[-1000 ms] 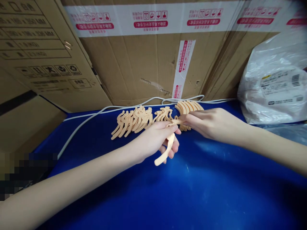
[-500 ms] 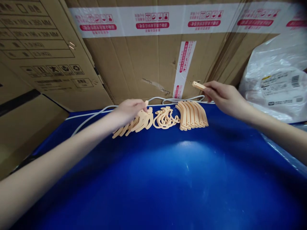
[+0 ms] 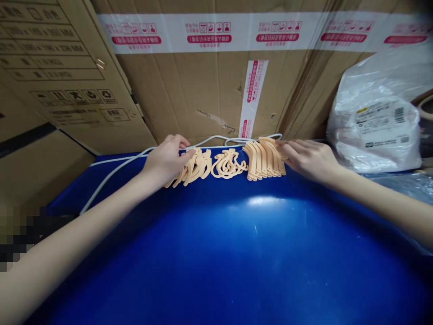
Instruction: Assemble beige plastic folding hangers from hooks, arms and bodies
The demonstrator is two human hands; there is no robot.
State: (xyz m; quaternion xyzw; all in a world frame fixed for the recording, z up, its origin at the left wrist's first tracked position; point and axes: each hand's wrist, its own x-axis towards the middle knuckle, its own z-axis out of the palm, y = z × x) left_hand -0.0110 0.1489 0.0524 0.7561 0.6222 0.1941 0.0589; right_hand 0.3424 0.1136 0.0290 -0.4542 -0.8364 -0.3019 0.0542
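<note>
My left hand (image 3: 166, 158) hovers at the left edge of a loose pile of curved pale wooden pieces (image 3: 199, 167). Its thumb and forefinger are apart, and nothing shows between them. At the right, my right hand (image 3: 306, 158) pinches a curved wooden strip (image 3: 269, 143) that lies over the far end of a neat stack of similar strips (image 3: 262, 162). Part of that strip is hidden by the fingers. Between the two piles lies a tangled heap of hook-shaped wooden pieces (image 3: 230, 163).
A blue tabletop (image 3: 216, 253) spreads in front of me. Large cardboard boxes (image 3: 189, 90) rise behind and at the left. White cables (image 3: 117, 164) run along the back edge. A plastic-wrapped package (image 3: 379, 122) stands at the back right.
My right hand has moved down and left, bringing its strip onto the right stack. My left hand has shifted left; the piece between its fingertips is gone and the fingers have parted.
</note>
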